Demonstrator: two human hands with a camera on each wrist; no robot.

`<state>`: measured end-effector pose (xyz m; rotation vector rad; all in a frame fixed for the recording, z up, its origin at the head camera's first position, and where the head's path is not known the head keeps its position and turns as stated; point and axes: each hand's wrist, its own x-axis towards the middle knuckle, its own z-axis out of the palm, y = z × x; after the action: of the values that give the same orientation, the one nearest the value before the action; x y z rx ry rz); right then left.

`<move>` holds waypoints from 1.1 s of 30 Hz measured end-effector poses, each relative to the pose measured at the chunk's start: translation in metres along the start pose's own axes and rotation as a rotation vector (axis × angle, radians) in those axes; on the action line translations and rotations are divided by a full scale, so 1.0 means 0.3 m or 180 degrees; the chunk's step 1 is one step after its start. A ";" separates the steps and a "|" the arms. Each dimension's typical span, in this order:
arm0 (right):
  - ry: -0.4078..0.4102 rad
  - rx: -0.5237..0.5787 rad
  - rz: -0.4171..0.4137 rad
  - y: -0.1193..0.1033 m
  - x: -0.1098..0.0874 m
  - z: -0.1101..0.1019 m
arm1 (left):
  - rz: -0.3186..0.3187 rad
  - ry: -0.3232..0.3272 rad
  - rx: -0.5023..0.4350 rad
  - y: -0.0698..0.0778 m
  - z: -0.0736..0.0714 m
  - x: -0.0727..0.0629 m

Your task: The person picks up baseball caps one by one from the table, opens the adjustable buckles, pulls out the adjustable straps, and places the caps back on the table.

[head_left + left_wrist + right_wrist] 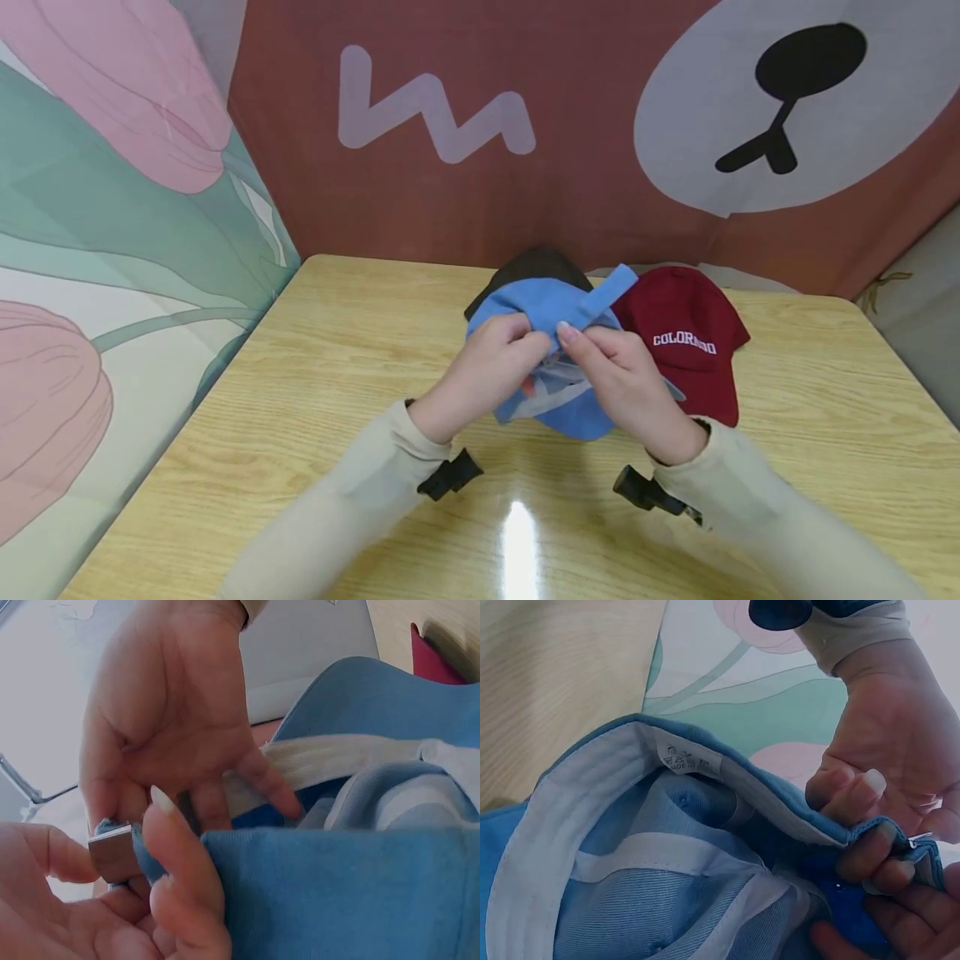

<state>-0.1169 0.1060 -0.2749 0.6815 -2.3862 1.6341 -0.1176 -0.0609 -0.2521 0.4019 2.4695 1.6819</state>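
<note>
A blue baseball cap [536, 297] is held up in front of me, its white-taped lining [656, 851] facing me. My left hand [487, 362] grips the back rim of the cap with curled fingers. Opposite it, my right hand [626, 375] pinches the blue strap [611, 292], whose end sticks up past the thumb. A metal buckle [114, 853] sits on the strap among the fingers in the left wrist view. Inside the rim, a printed white label [688, 756] shows in the right wrist view. Fingers of both hands hide part of the strap.
Just behind the blue cap lie a dark cap [536, 262] and a red cap [678, 333] lettered COLORADO. They rest toward the back of the wooden table [360, 333]. Printed cloth [480, 208] hangs along the table's back edge and left side.
</note>
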 end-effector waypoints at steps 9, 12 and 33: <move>-0.0128 0.0233 0.0220 -0.005 -0.005 0.004 | 0.0046 -0.0187 -0.0058 -0.003 -0.016 -0.002; -0.0153 0.0342 0.0305 -0.009 -0.006 0.005 | 0.0024 -0.0233 -0.0081 -0.003 -0.018 -0.005; 0.0029 -0.0011 -0.0019 -0.016 0.005 0.006 | -0.0305 -0.0247 0.0822 0.027 -0.040 -0.020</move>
<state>-0.1158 0.1024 -0.2711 0.6786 -2.3778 1.6267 -0.1139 -0.0705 -0.2405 0.3608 2.6094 1.2914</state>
